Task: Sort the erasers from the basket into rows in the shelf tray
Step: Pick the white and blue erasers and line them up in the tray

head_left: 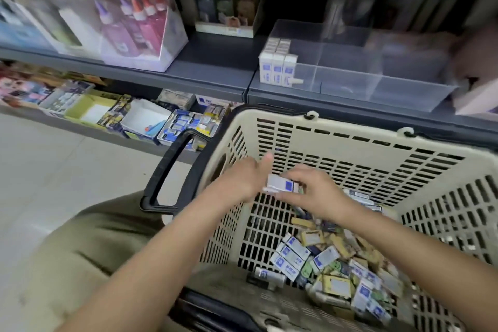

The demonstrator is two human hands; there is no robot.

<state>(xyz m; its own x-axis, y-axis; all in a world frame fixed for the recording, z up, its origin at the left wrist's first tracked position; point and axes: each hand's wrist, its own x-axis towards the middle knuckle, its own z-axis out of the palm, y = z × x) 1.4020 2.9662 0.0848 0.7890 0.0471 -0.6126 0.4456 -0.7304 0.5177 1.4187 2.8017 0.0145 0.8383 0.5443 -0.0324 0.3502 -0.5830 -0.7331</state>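
Head view: left grip [239,178] and right grip [315,191] together clasp a stack of white-blue erasers [281,186] above the basket [350,132], near its left wall.
Risk, carry: the stack seems squeezed from its ends only, so easing either side could spill it back onto the pile [336,272].
Risk, set-down: a clumsy placement could topple the upright row [277,69] at the left end of the shelf tray [377,83].
Count, held: two or three, blurred.
Count, tray: three upright in front, more behind, plus one flat eraser [295,80].
Count, basket: dozens, too many to count.
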